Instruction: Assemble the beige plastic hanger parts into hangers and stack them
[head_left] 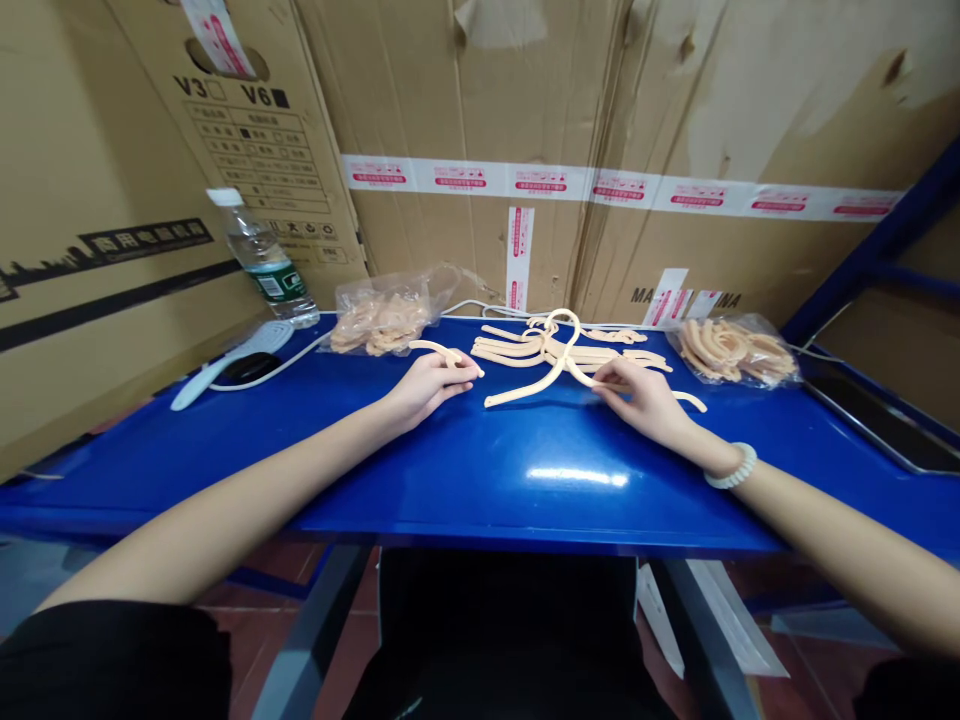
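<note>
My left hand (429, 388) is closed around a cream curved hanger arm (435, 348), its end poking out past my fingertips. In my right hand (646, 398) is a cream clothes hanger (551, 380), pinched by its right arm, with the hook upward and the left arm reaching toward my left hand. The hanger arm and the hanger are apart. Behind them, a row of similar cream hangers (510, 350) lies on the blue table (450, 480). My fingers hide parts of both held pieces.
Plastic bags of cream parts lie at the left (382, 318) and right (731, 350). A water bottle (274, 265), a light blue brush-like tool (225, 365) and a black mouse (251, 368) are at the left. A phone-like dark device (892, 420) lies right. Cardboard (465, 250) stands behind.
</note>
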